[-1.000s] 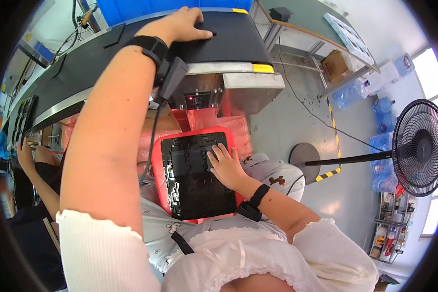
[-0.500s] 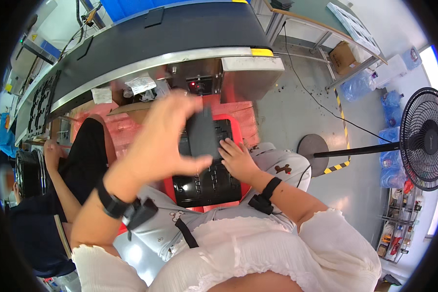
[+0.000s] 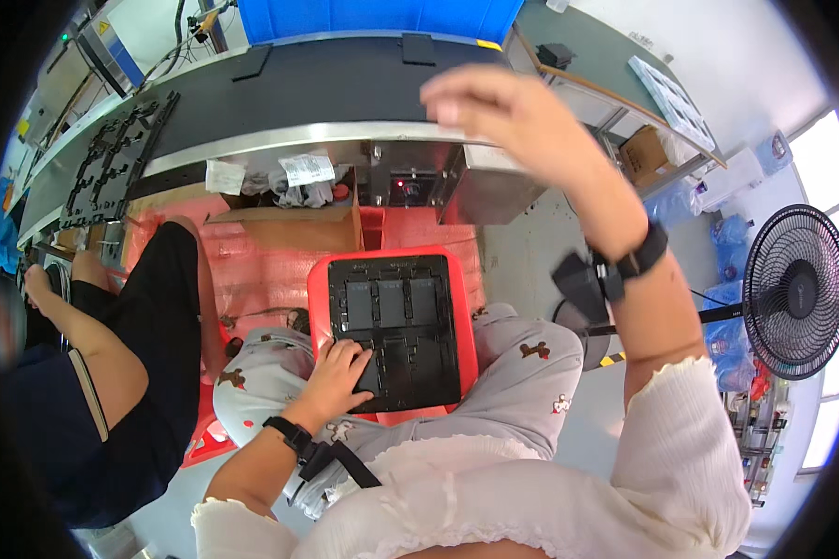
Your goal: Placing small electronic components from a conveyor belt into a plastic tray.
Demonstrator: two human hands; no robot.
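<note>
On my lap, a red stool or frame (image 3: pixel 468 321) bears a black tray (image 3: pixel 410 402) with moulded slots. Several flat dark rectangular pieces (image 3: pixel 391 302) lie in its upper row. My left hand (image 3: pixel 334 377) is at the tray's lower left corner, its fingers and thumb bent round another flat dark piece (image 3: pixel 370 376), which they partly cover. My right hand (image 3: pixel 513 116) is raised above the right end of the black conveyor belt (image 3: pixel 336 88), fingers stretched out, with nothing visible in it. A flat black piece (image 3: pixel 418 48) lies on the belt beyond that hand.
Under the conveyor stands a cardboard box (image 3: pixel 294 228) of wrappings. A metal housing (image 3: pixel 494 186) juts out right of it. A co-worker's arm (image 3: pixel 112 349) is at the left. To the right stands a black fan (image 3: pixel 797 289). Black parts (image 3: pixel 112 168) lie at the belt's left.
My left hand has lowered the dark piece from above the tray to its lower left slot. My right hand has left the tray and risen over the belt. The view has shifted.
</note>
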